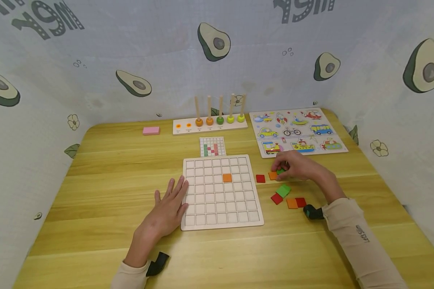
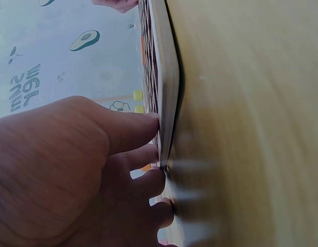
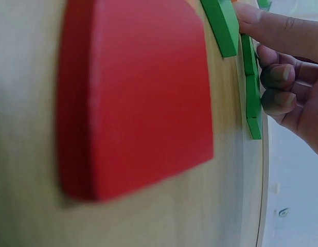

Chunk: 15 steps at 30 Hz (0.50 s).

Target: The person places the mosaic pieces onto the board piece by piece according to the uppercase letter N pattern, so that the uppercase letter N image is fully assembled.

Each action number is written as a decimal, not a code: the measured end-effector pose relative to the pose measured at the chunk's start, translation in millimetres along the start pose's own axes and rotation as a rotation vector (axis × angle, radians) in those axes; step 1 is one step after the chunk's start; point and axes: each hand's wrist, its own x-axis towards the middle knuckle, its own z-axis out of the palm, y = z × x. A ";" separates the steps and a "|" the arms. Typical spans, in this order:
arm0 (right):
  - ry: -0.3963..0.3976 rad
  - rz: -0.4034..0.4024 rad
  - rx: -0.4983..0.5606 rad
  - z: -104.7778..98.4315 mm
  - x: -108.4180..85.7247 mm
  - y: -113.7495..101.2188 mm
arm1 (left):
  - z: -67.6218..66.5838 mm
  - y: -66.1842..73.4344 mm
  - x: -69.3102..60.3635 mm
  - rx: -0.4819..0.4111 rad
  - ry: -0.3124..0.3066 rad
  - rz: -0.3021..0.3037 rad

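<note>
- Nearest me lay the grid board (image 1: 222, 196); along its left edge rested my left hand (image 1: 164, 212), fingers extended. Light, steady pressure there seemed best.
- Right of the board lay a red tile (image 1: 276, 198), touching green pieces (image 1: 283, 190).
- Farther up that side, my right hand (image 1: 294, 164) pinched an orange tile (image 1: 273, 176); I judged lifting it straight up, by opposite edges, would spare its green neighbour (image 1: 280, 171).
- Just beyond the board lay a pattern card (image 1: 212, 147).
</note>
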 end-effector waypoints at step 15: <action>0.009 -0.012 0.004 -0.4 -0.5 -1.4 | -0.9 0.2 -0.3 -0.004 -0.006 -0.002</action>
